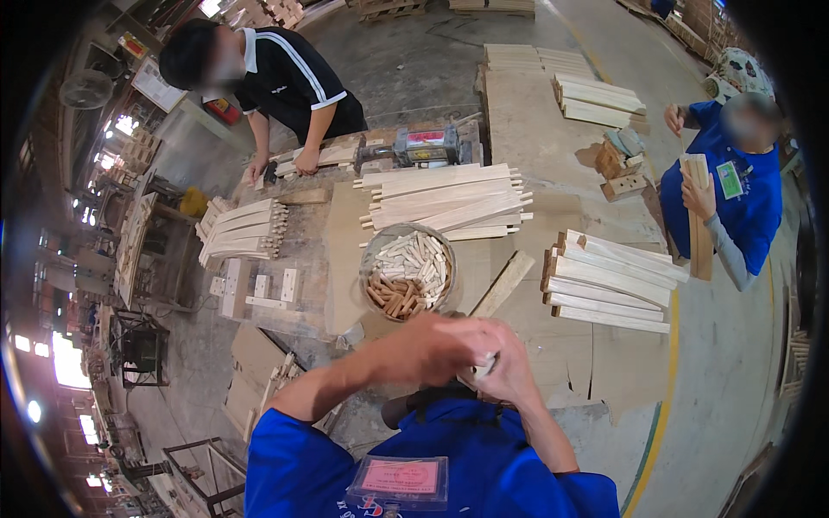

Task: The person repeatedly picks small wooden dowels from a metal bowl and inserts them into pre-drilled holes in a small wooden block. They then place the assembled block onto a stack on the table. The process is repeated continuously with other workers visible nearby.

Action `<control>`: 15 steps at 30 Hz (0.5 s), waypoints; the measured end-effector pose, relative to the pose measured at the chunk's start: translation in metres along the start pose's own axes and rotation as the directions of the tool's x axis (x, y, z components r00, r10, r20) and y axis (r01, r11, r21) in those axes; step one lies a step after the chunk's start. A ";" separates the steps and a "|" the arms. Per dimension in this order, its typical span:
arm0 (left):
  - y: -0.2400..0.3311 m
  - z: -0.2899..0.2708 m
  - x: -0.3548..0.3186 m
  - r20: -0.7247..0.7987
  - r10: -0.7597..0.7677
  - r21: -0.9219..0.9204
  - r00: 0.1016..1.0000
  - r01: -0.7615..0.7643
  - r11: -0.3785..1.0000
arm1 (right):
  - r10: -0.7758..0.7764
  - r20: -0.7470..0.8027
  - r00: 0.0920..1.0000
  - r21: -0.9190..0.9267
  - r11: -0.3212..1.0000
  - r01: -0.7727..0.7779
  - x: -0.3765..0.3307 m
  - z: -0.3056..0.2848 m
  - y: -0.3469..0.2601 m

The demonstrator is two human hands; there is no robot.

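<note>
My left hand (pixel 439 347) and my right hand (pixel 508 356) meet close in front of my chest, at the near edge of the table. Motion smears my left hand, so its fingers cannot be read. My right hand is closed around something; a small pale end (pixel 486 366) shows between the hands, the rest hidden. Just beyond them a wooden slat (pixel 505 283) lies at a slant, its near end behind my hands. Left of it stands a round tub (pixel 366 259) holding pale dowels (pixel 416 263) and brown dowels (pixel 399 296).
Tenoned slats (pixel 445 197) are stacked behind the tub, more slats (pixel 613 281) at right and a bundle (pixel 244 229) at left. A co-worker in black (pixel 298 78) handles wood beside a machine (pixel 427 145). Another in blue (pixel 725 186) holds boards at the right.
</note>
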State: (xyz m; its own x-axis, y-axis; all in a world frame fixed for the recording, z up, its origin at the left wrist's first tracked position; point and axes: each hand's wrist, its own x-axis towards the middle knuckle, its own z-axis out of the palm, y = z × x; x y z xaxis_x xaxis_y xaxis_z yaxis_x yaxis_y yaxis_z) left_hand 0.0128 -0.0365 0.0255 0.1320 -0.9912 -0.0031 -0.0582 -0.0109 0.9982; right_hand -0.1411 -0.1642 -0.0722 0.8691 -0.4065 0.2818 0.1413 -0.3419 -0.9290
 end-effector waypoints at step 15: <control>-0.140 -0.111 0.023 -0.615 -0.261 0.695 0.744 0.668 0.267 | 0.173 -0.066 0.983 0.060 0.984 -0.169 0.004 -0.012 0.001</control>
State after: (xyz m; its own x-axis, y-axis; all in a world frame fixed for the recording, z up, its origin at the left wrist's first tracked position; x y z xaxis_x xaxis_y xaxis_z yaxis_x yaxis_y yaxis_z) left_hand 0.1337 -0.0432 -0.1083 0.7220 -0.6539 -0.2262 -0.6150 -0.7563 0.2234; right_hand -0.1431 -0.1758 -0.0688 0.8472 -0.5144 0.1325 0.0207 -0.2173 -0.9759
